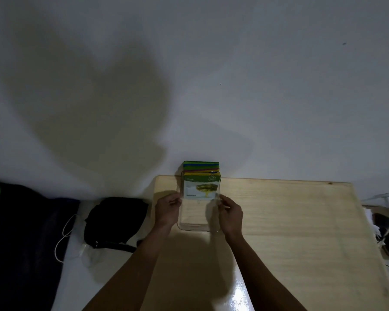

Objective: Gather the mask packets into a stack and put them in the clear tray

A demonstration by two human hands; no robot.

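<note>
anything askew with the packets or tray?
Nothing damaged or spilled. The mask packets stand leaning in the far end of the clear tray, tops fanned unevenly toward the wall, not a flush stack. Both hands are at the tray's sides.

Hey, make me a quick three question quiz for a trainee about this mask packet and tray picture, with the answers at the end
1. True or false: the mask packets stand in the clear tray, leaning toward the wall.
2. Where are the left hand and right hand? A) flat on the table B) at the tray's two sides C) on the black bag
3. What colour is the rearmost packet's top edge?

Key: 1 true. 2 B. 3 green.
</note>
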